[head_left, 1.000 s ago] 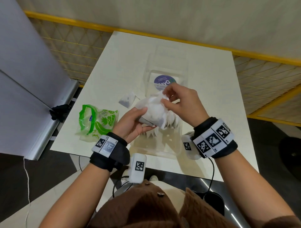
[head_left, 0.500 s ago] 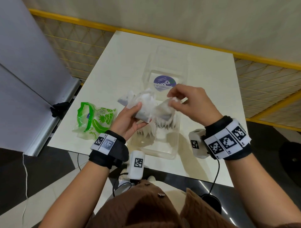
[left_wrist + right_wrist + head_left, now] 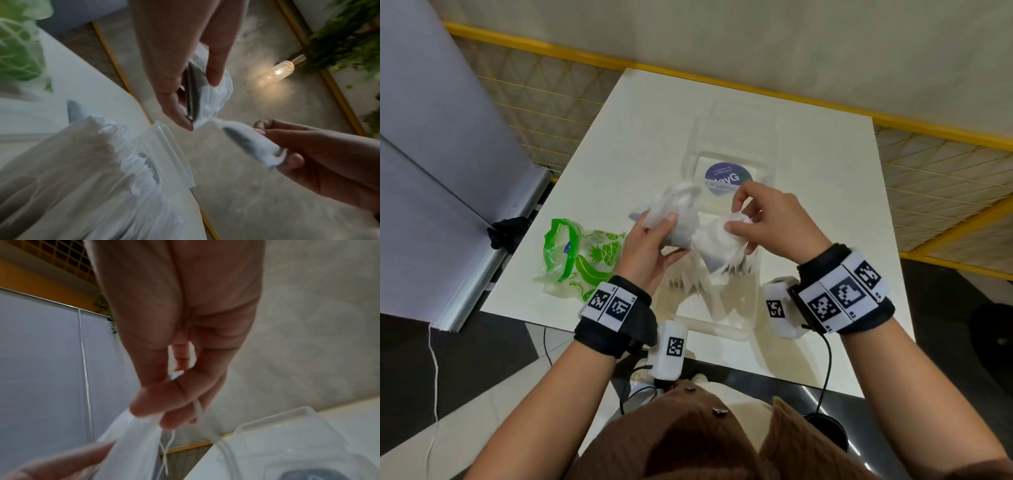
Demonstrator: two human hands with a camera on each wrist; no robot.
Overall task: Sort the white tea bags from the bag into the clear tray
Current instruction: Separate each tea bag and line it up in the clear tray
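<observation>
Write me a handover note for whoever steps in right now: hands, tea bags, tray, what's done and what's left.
Left hand: grips a bunch of white tea bags above the clear tray.
Right hand: pinches one tea bag, pulling it off the bunch; strings trail from the grip.
Tray: on the white table, with a row of tea bags already standing in it.
Green-printed bag: lies on the table left of the tray, looks flat.
Left: separate the held bunch and set each bag in the tray.

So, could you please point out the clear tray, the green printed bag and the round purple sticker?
clear tray (image 3: 717, 330): head view, near rim.
green printed bag (image 3: 582, 255): head view, printed middle.
round purple sticker (image 3: 724, 176): head view, centre.
</observation>
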